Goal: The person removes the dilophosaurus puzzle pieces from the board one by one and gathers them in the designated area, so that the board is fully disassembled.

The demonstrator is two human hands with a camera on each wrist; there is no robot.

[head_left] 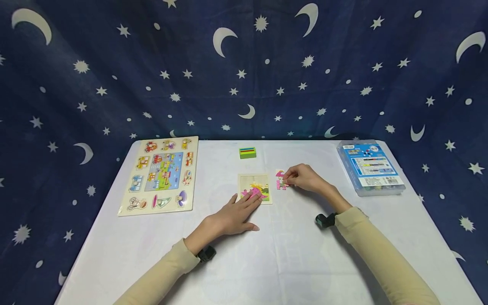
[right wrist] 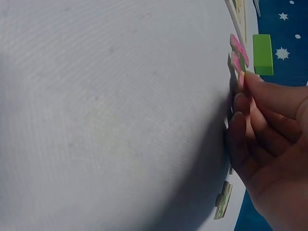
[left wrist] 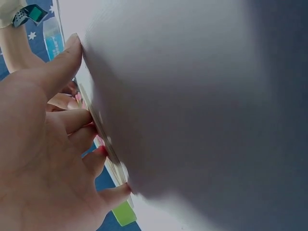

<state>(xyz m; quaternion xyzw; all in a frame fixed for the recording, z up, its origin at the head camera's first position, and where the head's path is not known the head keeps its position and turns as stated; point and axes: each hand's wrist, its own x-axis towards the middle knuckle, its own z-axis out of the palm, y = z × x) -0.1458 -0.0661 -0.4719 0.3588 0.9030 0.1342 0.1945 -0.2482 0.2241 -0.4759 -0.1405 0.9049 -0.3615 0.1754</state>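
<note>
A small jigsaw tray (head_left: 254, 175) with a pale wooden frame lies mid-table, partly filled with pink, yellow and green pieces. My left hand (head_left: 240, 214) rests on it, fingers stretched out over the pink part and hiding some of the picture. In the left wrist view, the fingertips (left wrist: 124, 188) press along the tray's edge. Just right of the tray, my right hand (head_left: 303, 177) pinches a pink-and-green jigsaw piece (right wrist: 239, 66) between thumb and fingers. Pink jigsaw pieces (head_left: 279, 173) show beside those fingertips in the head view.
A larger wooden peg puzzle board (head_left: 164, 171) with vehicle pictures lies at the left. Toward the back is a green block (head_left: 248, 153) with coloured stripes on top. At the right stands a clear plastic box (head_left: 371, 168) with a blue label. Another jigsaw piece (right wrist: 223, 201) lies near my right hand.
</note>
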